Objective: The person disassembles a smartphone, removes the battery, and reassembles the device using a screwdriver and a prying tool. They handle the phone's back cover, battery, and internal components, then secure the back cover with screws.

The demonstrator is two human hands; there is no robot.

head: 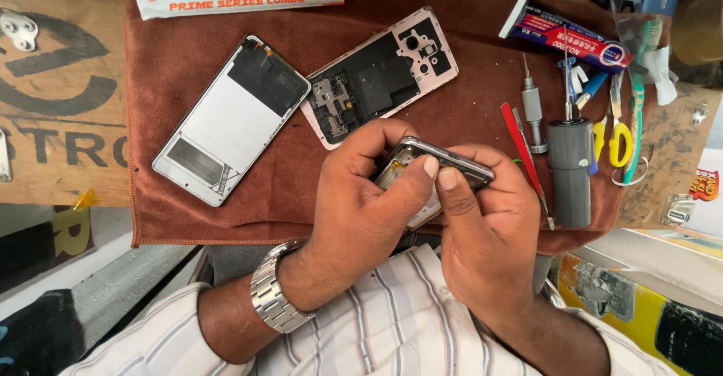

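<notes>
I see the brown cloth mat (pixel 188 218) spread beneath and beyond both sets of fingers, bearing all loose parts. Beyond my left fingers, well apart to the left, lies the phone display panel (pixel 230 120), back side up, silver with a black upper section. Just beyond the same fingers lies the pink phone rear housing (pixel 380 78), inner side up, its corner near the display panel.

My left hand (pixel 361 210) and right hand (pixel 486 225) close together on the phone middle frame (pixel 444 157), held above the mat, tilted edge-up. Both thumbs press its upper rim; the remaining fingers curl underneath, so the grip is narrow and firm on the frame. A steel wristwatch (pixel 275 289) sits on the left wrist.

To the right of my right fingers stands the grey electric screwdriver (pixel 570 169), bit pointing away. Between it and those fingers lie the red-handled tweezers (pixel 523 150). Beyond them rest a small precision screwdriver (pixel 533 116), the adhesive tube (pixel 568 35) and yellow-handled scissors (pixel 619 139).
</notes>
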